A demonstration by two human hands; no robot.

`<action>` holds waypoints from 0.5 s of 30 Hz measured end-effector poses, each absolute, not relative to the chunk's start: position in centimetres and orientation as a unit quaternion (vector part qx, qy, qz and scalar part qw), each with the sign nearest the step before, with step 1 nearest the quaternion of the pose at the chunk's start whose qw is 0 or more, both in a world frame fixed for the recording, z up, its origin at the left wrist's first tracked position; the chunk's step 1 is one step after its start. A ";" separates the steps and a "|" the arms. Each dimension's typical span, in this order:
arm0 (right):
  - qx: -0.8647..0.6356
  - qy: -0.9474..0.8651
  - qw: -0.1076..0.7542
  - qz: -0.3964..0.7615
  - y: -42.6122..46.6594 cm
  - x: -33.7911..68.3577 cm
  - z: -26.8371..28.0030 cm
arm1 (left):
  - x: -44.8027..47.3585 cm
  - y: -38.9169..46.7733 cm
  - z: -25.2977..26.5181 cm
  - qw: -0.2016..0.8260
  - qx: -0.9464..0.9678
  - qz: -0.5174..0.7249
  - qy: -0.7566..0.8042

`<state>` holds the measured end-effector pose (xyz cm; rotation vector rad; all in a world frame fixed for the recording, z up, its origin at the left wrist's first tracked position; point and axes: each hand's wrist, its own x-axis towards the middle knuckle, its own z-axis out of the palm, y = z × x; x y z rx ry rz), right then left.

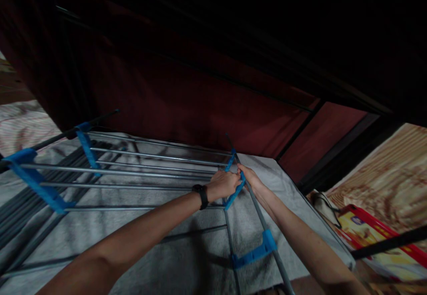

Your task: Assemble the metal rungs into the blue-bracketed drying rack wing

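A rack of grey metal tubes [133, 188] joined by blue plastic brackets stands on a grey cloth. My left hand [224, 183], with a black watch on its wrist, is closed on the blue bracket [237, 193] at the rack's right side. Just beside it, my right hand [250, 178] wraps round the long upright tube [258, 208] where that bracket meets it. Lower on the same tube sits another blue bracket [253, 254]. At the rack's left end, two more blue brackets [36, 179] hold the tubes' other ends. My fingertips are partly hidden.
Several loose grey tubes [20, 215] lie on the grey cloth [187, 264] at the left. A dark red panel [187, 99] rises behind the rack. At the right are a red and yellow box [370, 230] and a brown patterned cloth [390, 183].
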<state>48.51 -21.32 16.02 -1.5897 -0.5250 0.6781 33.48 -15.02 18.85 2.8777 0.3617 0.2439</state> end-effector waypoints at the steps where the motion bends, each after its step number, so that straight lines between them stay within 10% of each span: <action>1: -0.686 -0.219 0.625 0.302 -21.3 48.3 16.1 | 33.5 -15.0 18.9 0.115 0.983 0.078 0.121; 15: -0.668 -0.218 0.632 0.326 -20.9 47.5 16.3 | 33.8 -14.7 18.9 0.146 0.978 0.086 0.118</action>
